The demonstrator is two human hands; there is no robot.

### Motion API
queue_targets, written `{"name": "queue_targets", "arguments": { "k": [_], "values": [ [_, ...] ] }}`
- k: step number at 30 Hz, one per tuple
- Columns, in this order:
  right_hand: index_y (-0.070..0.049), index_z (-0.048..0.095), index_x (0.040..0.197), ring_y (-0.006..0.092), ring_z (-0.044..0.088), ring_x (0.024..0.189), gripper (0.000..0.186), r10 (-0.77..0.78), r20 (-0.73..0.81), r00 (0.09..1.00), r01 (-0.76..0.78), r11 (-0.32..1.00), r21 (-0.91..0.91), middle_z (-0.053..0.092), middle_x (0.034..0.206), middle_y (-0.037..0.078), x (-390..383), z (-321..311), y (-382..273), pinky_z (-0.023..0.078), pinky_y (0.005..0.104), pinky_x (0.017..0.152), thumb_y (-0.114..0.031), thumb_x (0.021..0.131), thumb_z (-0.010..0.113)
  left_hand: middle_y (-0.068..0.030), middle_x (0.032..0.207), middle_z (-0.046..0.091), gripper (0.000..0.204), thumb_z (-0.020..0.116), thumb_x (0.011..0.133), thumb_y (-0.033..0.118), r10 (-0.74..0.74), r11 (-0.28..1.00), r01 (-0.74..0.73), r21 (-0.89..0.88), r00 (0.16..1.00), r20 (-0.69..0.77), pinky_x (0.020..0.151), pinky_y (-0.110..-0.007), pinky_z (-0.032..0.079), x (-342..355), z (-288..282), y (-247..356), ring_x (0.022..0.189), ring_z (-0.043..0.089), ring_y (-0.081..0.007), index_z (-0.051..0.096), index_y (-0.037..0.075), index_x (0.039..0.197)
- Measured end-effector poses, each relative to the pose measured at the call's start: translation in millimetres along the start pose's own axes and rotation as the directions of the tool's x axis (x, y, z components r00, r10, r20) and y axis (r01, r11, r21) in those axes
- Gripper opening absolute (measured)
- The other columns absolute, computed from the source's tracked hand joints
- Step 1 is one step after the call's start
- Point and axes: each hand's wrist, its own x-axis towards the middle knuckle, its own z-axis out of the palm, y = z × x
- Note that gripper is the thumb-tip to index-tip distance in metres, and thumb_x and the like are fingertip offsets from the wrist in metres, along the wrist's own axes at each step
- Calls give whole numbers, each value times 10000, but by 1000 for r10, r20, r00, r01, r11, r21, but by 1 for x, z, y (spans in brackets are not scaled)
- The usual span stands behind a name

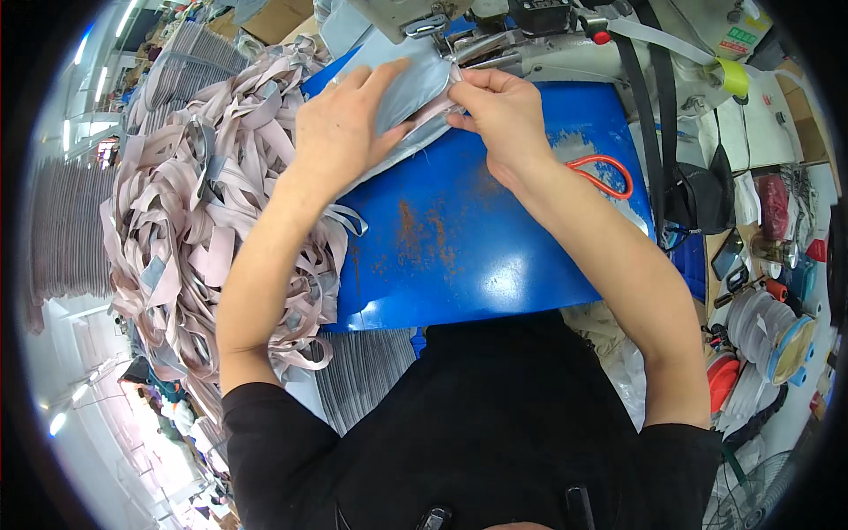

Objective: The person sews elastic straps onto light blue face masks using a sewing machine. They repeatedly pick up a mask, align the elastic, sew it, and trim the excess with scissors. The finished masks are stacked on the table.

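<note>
Person's L hand is resting, spread wide, on 1 grey fabric pc; R hand is pinching its edge. Pc's lying on 1 blue table, nr 1 sewing machine.

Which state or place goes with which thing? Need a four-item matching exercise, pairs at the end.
Things
1. Left hand
2. Pale pink strips
3. Right hand
4. Red loop handle

States and places
A. Thumb and forefinger pinching at the fabric's edge
B. Toward the right side of the blue tabletop
C. Fingers spread over the grey-blue fabric
D. Heaped left of the tabletop

Pairs: 1-C, 2-D, 3-A, 4-B
</note>
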Motion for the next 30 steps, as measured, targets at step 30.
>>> {"name": "queue_targets", "arguments": {
  "k": [30],
  "values": [
    [14,725,1071,147,675,882,202,174,-31,984,-175,985,-13,715,967,62,-3,3,-10,579,317,717,-95,902,741,-172,872,686,356,647,889,76,408,839,-481,254,865,293,633,-419,596,41,-49,18,740,737,-341,717,48,1236]
  ]
}}
